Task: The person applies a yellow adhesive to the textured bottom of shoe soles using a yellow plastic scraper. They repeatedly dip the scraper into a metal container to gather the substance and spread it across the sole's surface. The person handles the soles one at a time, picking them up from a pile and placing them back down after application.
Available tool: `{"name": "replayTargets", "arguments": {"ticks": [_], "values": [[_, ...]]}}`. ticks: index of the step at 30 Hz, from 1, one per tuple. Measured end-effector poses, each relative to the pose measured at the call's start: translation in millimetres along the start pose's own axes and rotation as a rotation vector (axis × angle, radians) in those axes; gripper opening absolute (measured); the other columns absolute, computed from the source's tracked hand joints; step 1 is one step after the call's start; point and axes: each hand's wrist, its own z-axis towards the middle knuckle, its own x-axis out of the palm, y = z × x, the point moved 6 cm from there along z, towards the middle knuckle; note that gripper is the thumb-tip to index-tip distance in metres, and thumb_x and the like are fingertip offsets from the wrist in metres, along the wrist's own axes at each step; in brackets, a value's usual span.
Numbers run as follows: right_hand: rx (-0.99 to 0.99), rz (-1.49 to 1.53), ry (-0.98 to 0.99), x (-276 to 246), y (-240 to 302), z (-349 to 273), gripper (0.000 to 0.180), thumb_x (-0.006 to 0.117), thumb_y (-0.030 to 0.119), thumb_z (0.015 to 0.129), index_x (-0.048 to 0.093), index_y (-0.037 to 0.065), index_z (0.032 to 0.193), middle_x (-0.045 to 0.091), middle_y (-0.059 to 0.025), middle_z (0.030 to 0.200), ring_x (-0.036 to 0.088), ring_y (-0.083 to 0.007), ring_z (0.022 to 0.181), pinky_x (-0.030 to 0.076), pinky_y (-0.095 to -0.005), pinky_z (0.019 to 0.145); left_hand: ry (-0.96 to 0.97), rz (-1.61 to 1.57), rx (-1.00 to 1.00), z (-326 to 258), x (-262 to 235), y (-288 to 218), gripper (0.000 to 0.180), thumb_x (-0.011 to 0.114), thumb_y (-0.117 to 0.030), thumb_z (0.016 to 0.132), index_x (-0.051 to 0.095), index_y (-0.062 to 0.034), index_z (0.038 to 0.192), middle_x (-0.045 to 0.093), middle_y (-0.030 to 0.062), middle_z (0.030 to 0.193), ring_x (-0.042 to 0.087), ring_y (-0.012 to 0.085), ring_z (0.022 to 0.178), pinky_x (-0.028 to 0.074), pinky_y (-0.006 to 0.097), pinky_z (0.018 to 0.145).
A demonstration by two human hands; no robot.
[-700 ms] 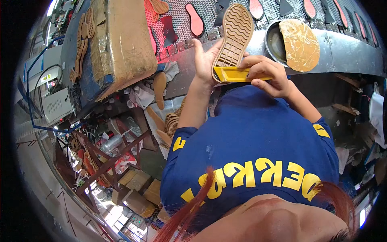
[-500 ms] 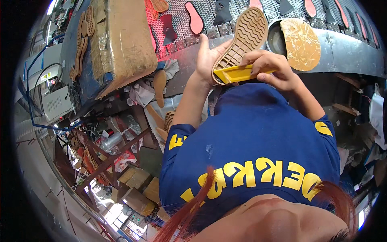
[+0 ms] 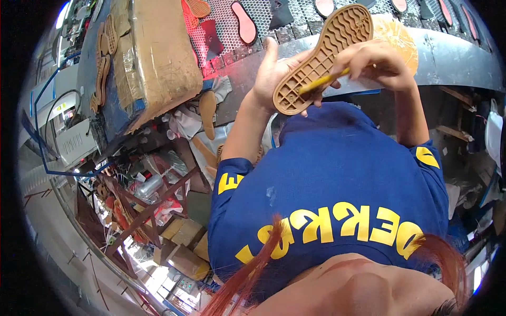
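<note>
A tan shoe sole (image 3: 345, 32) with a gridded heel and wavy ridges lies slanted across my left hand (image 3: 270, 75). That palm is beneath the sole, thumb apart from it, and fingertips show past its lower edge. My right hand (image 3: 387, 64) pinches a slim yellow tool (image 3: 319, 82), seen nearly edge-on, whose exact kind I cannot make out. Its tip is over the heel grid; whether it touches is unclear. Some of the right fingers are hidden behind the sole and the tool.
Pink insoles (image 3: 243, 22) and black pieces (image 3: 281, 13) lie on a metal mesh belt beyond my hands. A taped cardboard box (image 3: 166, 50) stands at left, with tan soles (image 3: 103, 71) beside it. A round tan board (image 3: 406, 42) is behind my right hand.
The yellow tool has turned from broad side to nearly edge-on, and my right hand has lifted and shifted right. The sole has tilted further rightward, its toe now over the round board's left side.
</note>
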Motion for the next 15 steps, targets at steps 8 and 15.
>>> {"name": "replayTargets", "arguments": {"ticks": [8, 15], "values": [[-0.153, 0.400, -1.098, -72.4, -67.5, -150.8, 0.024, 0.048, 0.011, 0.099, 0.055, -0.002, 0.118, 0.060, -0.0208, 0.118, 0.061, -0.0313, 0.107, 0.050, -0.0464, 0.092, -0.050, 0.107, 0.212, -2.0, -2.8, -8.3, 0.065, 0.014, -0.054, 0.100, 0.026, -0.0089, 0.145, 0.048, 0.0359, 0.124, 0.067, 0.0363, 0.086, 0.062, 0.042, 0.059], [0.557, -1.154, -0.976, -34.9, -108.9, -193.9, 0.016, 0.058, 0.010, 0.092, 0.065, 0.005, 0.105, 0.061, -0.0150, 0.091, 0.060, -0.0326, 0.086, 0.048, -0.0399, 0.075, -0.420, 0.508, 0.744, -23.6, -23.9, -22.5, 0.051, 0.051, -0.015, 0.096, 0.030, -0.0026, 0.142, 0.050, 0.0263, 0.130, 0.058, 0.0330, 0.113, 0.055, 0.044, 0.089]]}}
